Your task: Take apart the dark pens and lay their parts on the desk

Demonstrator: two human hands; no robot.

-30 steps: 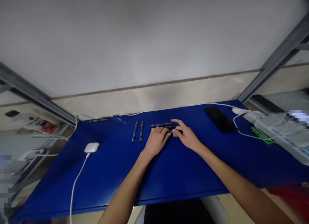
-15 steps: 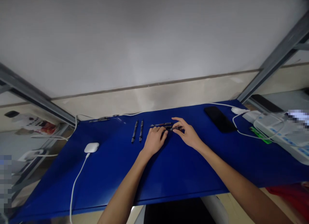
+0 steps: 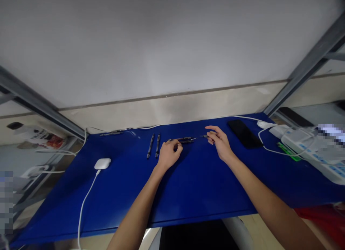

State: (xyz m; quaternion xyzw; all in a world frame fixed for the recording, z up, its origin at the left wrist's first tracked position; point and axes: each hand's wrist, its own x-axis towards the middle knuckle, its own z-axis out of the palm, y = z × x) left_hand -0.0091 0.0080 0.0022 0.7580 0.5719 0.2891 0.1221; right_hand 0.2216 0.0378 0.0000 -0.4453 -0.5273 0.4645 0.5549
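Fingers curled, my left hand [image 3: 169, 154] grips a dark pen body [image 3: 185, 140] whose thin pointed end sticks out to the right. My right hand [image 3: 219, 144] is a short way to the right, pinching a small dark pen piece [image 3: 205, 136], seemingly the front part, with its index finger raised. A gap separates the two parts. Another dark pen [image 3: 184, 138] lies just behind my left hand, partly covered by it. To the left, two dark pens [image 3: 150, 146] lie side by side, pointing away from me.
On the blue desk [image 3: 129, 192] are a white earbud case [image 3: 102, 163] with a cable, a black phone [image 3: 244, 134], a green item [image 3: 289, 152] and a white power strip [image 3: 315, 154]. More pens [image 3: 115, 132] lie along the wall at the back left.
My right hand has moved right, away from my left hand, with the small pen piece. The pen's thin pointed end now shows. My left hand has barely shifted.
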